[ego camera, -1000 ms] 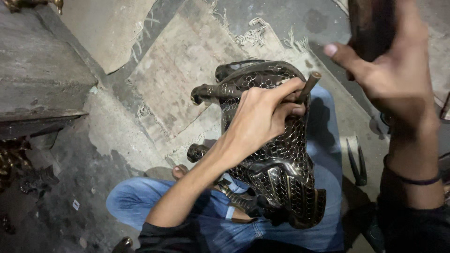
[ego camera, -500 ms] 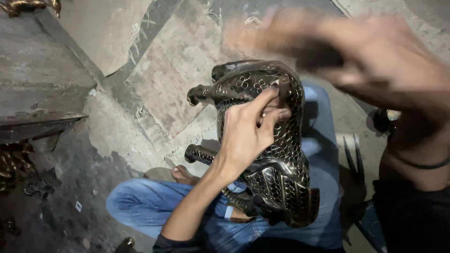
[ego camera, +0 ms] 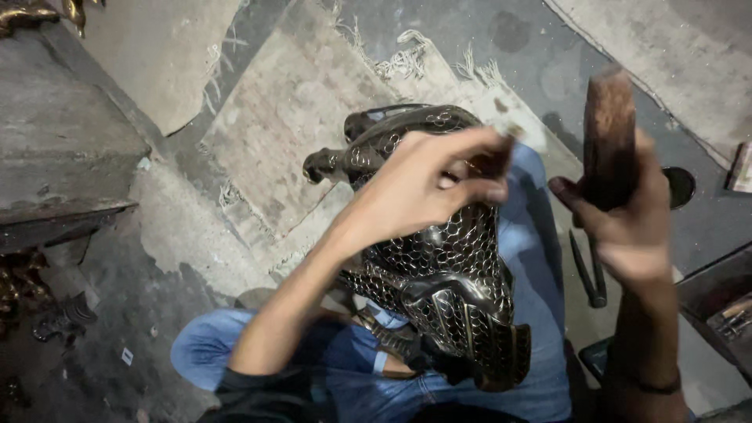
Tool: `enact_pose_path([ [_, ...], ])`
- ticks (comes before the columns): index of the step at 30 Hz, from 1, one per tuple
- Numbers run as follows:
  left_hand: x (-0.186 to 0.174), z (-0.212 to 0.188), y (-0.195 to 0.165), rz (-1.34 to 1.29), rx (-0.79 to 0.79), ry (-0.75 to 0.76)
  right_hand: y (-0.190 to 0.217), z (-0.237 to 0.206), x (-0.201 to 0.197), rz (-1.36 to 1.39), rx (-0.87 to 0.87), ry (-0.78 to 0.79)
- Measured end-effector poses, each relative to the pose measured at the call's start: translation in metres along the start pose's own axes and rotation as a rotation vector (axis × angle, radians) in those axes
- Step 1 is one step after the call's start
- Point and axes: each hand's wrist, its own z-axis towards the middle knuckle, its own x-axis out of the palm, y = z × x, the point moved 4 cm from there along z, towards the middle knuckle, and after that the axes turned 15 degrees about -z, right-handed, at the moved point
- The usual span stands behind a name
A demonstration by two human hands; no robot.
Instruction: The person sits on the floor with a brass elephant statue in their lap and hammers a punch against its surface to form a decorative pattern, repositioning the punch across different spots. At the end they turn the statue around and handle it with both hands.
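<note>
Grey concrete floor (ego camera: pixel 486 31) fills my view from above, stained and cracked, with worn, frayed mats (ego camera: pixel 290 133) spread over it and a raised stone step (ego camera: pixel 55 149) along the left edge. Below that I see my legs in blue jeans (ego camera: pixel 540 313), folded on the floor, and across my lap lies the largest object here: a dark metal animal figure (ego camera: pixel 446 290) covered in a fine scale pattern, its stubby legs sticking out to the left and its body running down toward my knees. My left hand (ego camera: pixel 423 184) rests on the upper part of the figure, fingers pinched closed around a small chisel-like tool (ego camera: pixel 495 160) whose tip sits against the metal; the tool is blurred, so I cannot tell its exact shape. My right hand (ego camera: pixel 619 219) is raised to the right of the figure, well apart from it, closed tight around the wooden handle of a hammer (ego camera: pixel 609 133) that stands upright above my fist. Just beyond that hand, on the floor, lie a pair of thin dark metal tools (ego camera: pixel 587 270) and a small round dark dish (ego camera: pixel 680 185). At the far left edge, small brass-coloured ornaments (ego camera: pixel 19 282) sit in shadow beneath the step.
</note>
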Motion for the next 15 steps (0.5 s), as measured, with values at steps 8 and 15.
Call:
enact_pose_path([
  [8,0.001,0.020,-0.006,0.214,0.069,0.204,-0.011,-0.014,0.011,0.083,0.264,-0.085],
  [15,0.001,0.021,-0.012,0.214,0.070,0.231,0.013,-0.001,-0.026,-0.073,0.058,-0.093],
])
